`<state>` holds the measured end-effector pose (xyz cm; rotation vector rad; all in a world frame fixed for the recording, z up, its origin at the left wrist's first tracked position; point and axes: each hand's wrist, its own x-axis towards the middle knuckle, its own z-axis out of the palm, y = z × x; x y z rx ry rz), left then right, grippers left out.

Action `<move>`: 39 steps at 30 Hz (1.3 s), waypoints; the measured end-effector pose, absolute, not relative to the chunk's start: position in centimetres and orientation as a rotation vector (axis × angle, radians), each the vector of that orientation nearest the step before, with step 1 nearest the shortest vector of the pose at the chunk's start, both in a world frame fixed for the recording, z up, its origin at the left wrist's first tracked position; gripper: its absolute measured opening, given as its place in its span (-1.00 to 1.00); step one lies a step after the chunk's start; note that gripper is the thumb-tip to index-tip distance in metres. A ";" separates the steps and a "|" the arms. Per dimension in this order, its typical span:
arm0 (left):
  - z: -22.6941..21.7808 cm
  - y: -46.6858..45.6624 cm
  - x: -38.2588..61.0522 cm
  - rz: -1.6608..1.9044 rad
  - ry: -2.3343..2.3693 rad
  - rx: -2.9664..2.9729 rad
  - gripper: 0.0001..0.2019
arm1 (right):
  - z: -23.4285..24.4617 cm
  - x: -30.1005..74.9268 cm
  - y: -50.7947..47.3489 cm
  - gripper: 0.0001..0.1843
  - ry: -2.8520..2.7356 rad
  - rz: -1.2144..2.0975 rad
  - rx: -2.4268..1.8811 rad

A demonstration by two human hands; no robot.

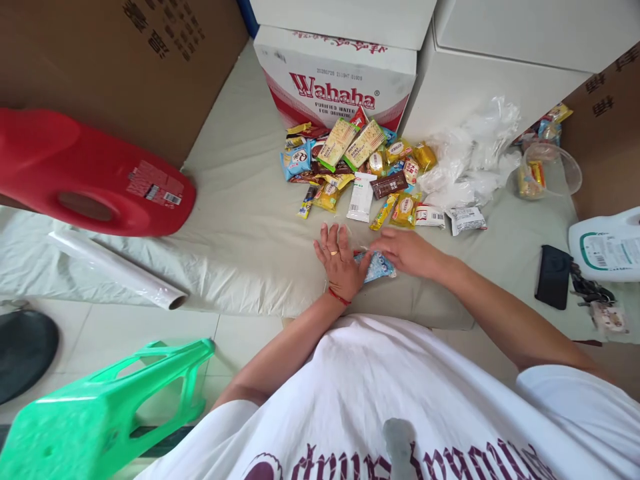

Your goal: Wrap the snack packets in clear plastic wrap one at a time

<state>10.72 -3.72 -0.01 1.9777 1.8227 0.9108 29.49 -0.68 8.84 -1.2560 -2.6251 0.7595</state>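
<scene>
My left hand (339, 261) lies flat on the cloth-covered surface, fingers stretched out, with a ring and a red wrist string. Its side touches a small blue snack packet (379, 266). My right hand (407, 251) rests on the packet's right end, fingers curled over it. Just beyond both hands lies a pile of snack packets (360, 173), yellow, green, white and brown. A white packet (361, 198) sits nearest my left hand.
A Wahaha water carton (334, 80) stands behind the pile. A red jug (85, 173) and plastic roll (120, 270) lie left. Crumpled clear bags (470, 160) and a clear bowl (547, 170) sit right, with a black wallet (553, 277) and white jug (607, 245). A green stool (100, 407) is at lower left.
</scene>
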 end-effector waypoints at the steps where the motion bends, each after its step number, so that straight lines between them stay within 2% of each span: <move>1: 0.0 -3.6 10.7 0.899 1.845 1.955 -0.13 | 8.2 29.6 -1.9 -0.62 -2.653 0.764 -1.227; 6: -0.7 -3.1 10.0 0.762 1.874 1.892 0.05 | 5.1 30.0 -5.5 -0.45 -2.762 0.699 -1.124; 12: -0.9 -1.1 6.0 0.715 1.311 1.978 -0.01 | 3.4 29.2 -6.1 -0.40 -2.754 0.755 -1.060; 14: -0.3 -0.5 4.5 0.695 1.185 1.988 -0.16 | 3.0 28.8 -6.2 -0.42 -2.717 0.800 -1.087; 18: 1.1 -0.5 1.4 0.774 1.060 1.933 -0.75 | 2.4 28.7 -6.2 -0.45 -2.571 0.928 -1.169; 19: 1.4 -0.8 0.6 0.772 1.044 1.945 -0.78 | 2.3 28.8 -6.2 -0.44 -2.545 0.949 -1.181; 23: 1.7 -2.5 -2.7 0.579 1.025 2.088 -0.71 | 2.2 29.1 -6.4 -0.42 -2.482 0.981 -1.182; 26: 1.7 -3.6 -4.5 0.485 1.043 2.160 -0.72 | 2.3 28.9 -7.1 -0.52 -2.490 0.941 -1.159; 32: 1.9 -4.2 -4.1 0.507 1.061 2.214 -0.76 | 2.1 28.1 -7.3 -0.56 -2.636 0.595 -1.235; 39: 1.8 -3.5 -5.3 0.720 1.219 2.105 -0.77 | 1.9 28.2 -5.9 -0.58 -2.527 0.553 -1.203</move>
